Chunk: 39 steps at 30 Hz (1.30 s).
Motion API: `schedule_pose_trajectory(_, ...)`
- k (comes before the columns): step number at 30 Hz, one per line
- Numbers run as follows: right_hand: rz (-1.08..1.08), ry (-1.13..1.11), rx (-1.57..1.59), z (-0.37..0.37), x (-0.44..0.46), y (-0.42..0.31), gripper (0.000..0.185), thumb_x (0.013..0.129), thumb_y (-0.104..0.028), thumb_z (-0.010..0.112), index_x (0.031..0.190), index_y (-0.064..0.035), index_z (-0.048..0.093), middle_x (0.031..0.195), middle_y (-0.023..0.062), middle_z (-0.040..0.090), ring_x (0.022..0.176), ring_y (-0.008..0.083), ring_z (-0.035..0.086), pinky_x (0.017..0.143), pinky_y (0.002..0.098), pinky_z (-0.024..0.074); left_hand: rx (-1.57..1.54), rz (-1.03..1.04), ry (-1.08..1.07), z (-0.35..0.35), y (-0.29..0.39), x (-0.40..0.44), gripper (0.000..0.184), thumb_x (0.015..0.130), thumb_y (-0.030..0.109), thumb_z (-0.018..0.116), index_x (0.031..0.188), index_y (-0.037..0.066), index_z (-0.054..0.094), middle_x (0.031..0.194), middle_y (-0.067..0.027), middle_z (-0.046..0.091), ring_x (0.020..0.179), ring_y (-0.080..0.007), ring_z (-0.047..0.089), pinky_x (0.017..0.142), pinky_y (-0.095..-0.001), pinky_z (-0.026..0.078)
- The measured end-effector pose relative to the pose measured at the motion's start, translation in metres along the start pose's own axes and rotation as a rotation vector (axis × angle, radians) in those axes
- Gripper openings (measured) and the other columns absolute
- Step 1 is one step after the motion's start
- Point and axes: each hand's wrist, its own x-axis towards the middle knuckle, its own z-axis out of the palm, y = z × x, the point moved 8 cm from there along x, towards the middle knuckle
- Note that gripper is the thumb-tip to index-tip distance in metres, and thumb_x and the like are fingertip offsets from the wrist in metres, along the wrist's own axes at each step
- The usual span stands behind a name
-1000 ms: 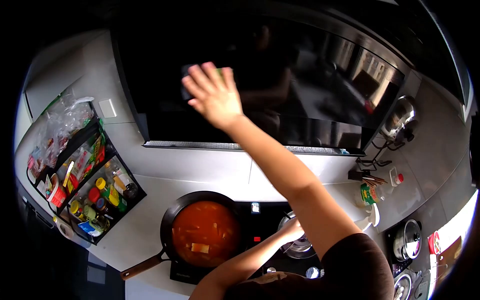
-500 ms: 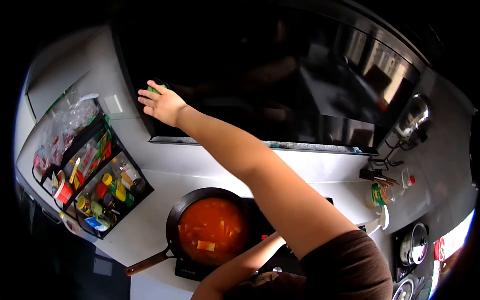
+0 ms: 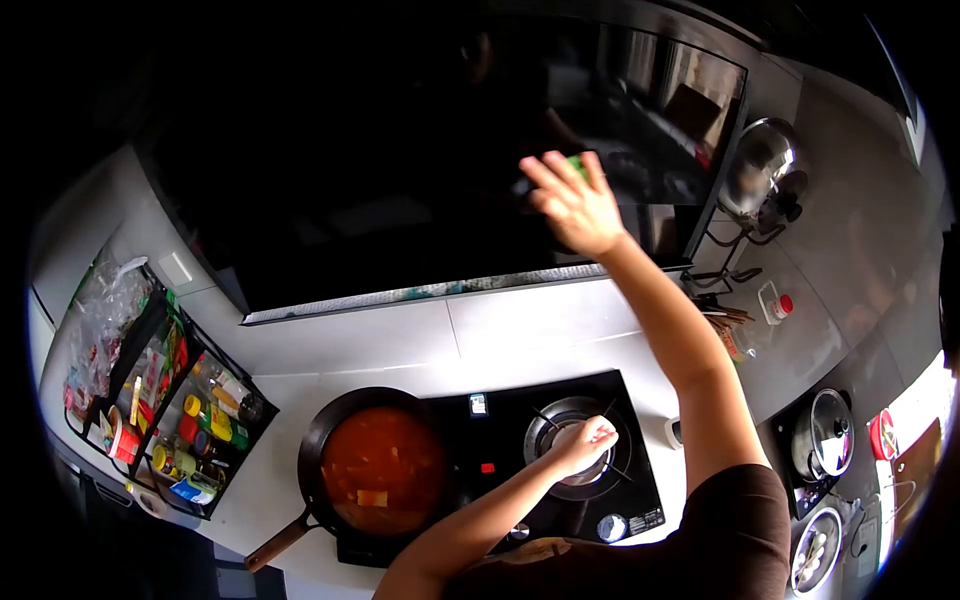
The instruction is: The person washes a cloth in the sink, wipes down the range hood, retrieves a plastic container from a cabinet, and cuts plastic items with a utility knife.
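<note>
My right hand (image 3: 575, 205) is raised with fingers spread against the black glossy range hood panel (image 3: 380, 170). A bit of green shows beneath its fingers and looks like a sponge (image 3: 577, 166), mostly hidden by the hand. Over the right burner (image 3: 583, 485) of the black gas stove (image 3: 480, 430) is my left hand (image 3: 585, 446), its fingers curled closed; whatever they may hold is hidden. A dark frying pan (image 3: 312, 455) with a wooden handle rests on the stove's left side, filled with red-orange soup (image 3: 385, 460) and a pale floating piece (image 3: 372, 497).
A black rack (image 3: 195, 330) of bottles and packets stands at the left. On the right wall hangs a metal lid (image 3: 757, 170), above chopsticks (image 3: 725, 315) and a red-capped bottle (image 3: 776, 303). A lidded pot (image 3: 825, 440) and a bowl (image 3: 815, 555) are farther right.
My right hand has swept rightward across the hood panel with the sponge. My left hand, hidden behind the right arm before, now shows over the right burner. The view has shifted right.
</note>
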Motion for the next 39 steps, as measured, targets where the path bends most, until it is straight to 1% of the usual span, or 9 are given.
schedule_pose_trajectory(8, 0.429, 0.047, -0.104, -0.035, -0.138, 0.142, 0.051, 0.064, 0.004, 0.060, 0.109, -0.0078, 0.038, 0.147, 0.0191, 0.028, 0.136, 0.0425, 0.025, 0.109, 0.0587, 0.0168, -0.037, -0.065, -0.063, 0.041, 0.012, 0.022, 0.025, 0.091, 0.025, 0.058, 0.102, 0.003, 0.059, 0.101, -0.0103, 0.065, 0.099, -0.0199, 0.061, 0.089, -0.0317, 0.046)
schedule_pose_trajectory(16, 0.731, 0.244, 0.090, -0.042, -0.197, 0.172, 0.053, 0.069, 0.006, 0.054, 0.119, -0.0050, 0.040, 0.149, 0.0254, 0.019, 0.135, 0.0455, 0.023, 0.108, 0.0529, 0.0254, -0.077, -0.044, 0.040, 0.052, 0.011, 0.037, 0.028, 0.090, 0.026, 0.058, 0.097, -0.001, 0.061, 0.092, -0.0138, 0.067, 0.088, -0.0206, 0.065, 0.078, -0.0319, 0.050)
schedule_pose_trajectory(19, 0.995, 0.408, 0.022, -0.041, -0.224, 0.149, 0.047, 0.073, 0.004, 0.054, 0.117, -0.0090, 0.051, 0.139, 0.0252, 0.033, 0.125, 0.0455, 0.036, 0.104, 0.0471, 0.0338, -0.116, -0.081, 0.027, 0.054, 0.007, 0.038, 0.028, 0.091, 0.026, 0.057, 0.101, -0.001, 0.060, 0.095, -0.0127, 0.067, 0.091, -0.0197, 0.063, 0.081, -0.0309, 0.048)
schedule_pose_trajectory(21, 1.030, 0.227, -0.300, -0.043, -0.226, 0.122, 0.035, 0.072, 0.001, 0.058, 0.105, -0.0097, 0.062, 0.118, 0.0189, 0.047, 0.105, 0.0373, 0.048, 0.092, 0.0402, 0.0415, -0.109, -0.102, 0.037, 0.051, 0.007, 0.035, 0.029, 0.092, 0.026, 0.057, 0.102, -0.001, 0.059, 0.096, -0.0123, 0.066, 0.092, -0.0193, 0.063, 0.082, -0.0305, 0.047)
schedule_pose_trajectory(24, 1.188, 0.392, 0.070, -0.027, -0.244, 0.112, 0.042, 0.071, 0.005, 0.056, 0.110, -0.0090, 0.063, 0.104, 0.0165, 0.050, 0.100, 0.0325, 0.049, 0.090, 0.0386, 0.0410, -0.145, -0.195, 0.097, 0.041, -0.005, 0.027, 0.029, 0.092, 0.026, 0.057, 0.102, -0.001, 0.060, 0.097, -0.0122, 0.066, 0.094, -0.0188, 0.062, 0.083, -0.0302, 0.047)
schedule_pose_trajectory(28, 1.121, 0.793, 0.174, -0.058, -0.211, 0.119, 0.049, 0.071, 0.010, 0.051, 0.117, -0.0045, 0.060, 0.105, 0.0146, 0.046, 0.099, 0.0296, 0.048, 0.091, 0.0359, 0.0392, -0.159, -0.344, 0.157, 0.026, -0.022, 0.016, 0.027, 0.091, 0.027, 0.057, 0.102, 0.003, 0.061, 0.098, -0.0094, 0.066, 0.095, -0.0178, 0.062, 0.084, -0.0301, 0.046)
schedule_pose_trajectory(35, 0.774, 0.518, 0.064, -0.049, -0.078, 0.089, 0.060, 0.067, 0.007, 0.053, 0.124, -0.0106, 0.056, 0.120, 0.0117, 0.051, 0.105, 0.0347, 0.044, 0.092, 0.0424, 0.0367, -0.206, -0.296, 0.143, 0.024, -0.042, 0.019, 0.027, 0.093, 0.031, 0.056, 0.104, 0.007, 0.059, 0.092, -0.0005, 0.059, 0.082, -0.0076, 0.054, 0.067, -0.0224, 0.045)
schedule_pose_trajectory(37, 0.635, 0.399, 0.079, -0.039, -0.056, 0.064, 0.056, 0.069, 0.006, 0.055, 0.122, -0.0130, 0.060, 0.120, 0.0084, 0.052, 0.106, 0.0320, 0.044, 0.092, 0.0405, 0.0366, -0.210, -0.300, 0.135, 0.026, -0.041, 0.020, 0.026, 0.093, 0.031, 0.056, 0.103, 0.007, 0.060, 0.091, -0.0005, 0.059, 0.082, -0.0077, 0.054, 0.067, -0.0220, 0.045)
schedule_pose_trajectory(39, 0.456, 0.336, 0.124, -0.030, -0.052, 0.040, 0.049, 0.069, 0.003, 0.056, 0.115, -0.0131, 0.064, 0.119, 0.0049, 0.054, 0.104, 0.0303, 0.046, 0.089, 0.0394, 0.0383, -0.210, -0.256, 0.184, 0.026, -0.039, 0.021, 0.027, 0.088, 0.029, 0.060, 0.097, 0.004, 0.063, 0.092, -0.0093, 0.067, 0.089, -0.0178, 0.063, 0.079, -0.0294, 0.048)
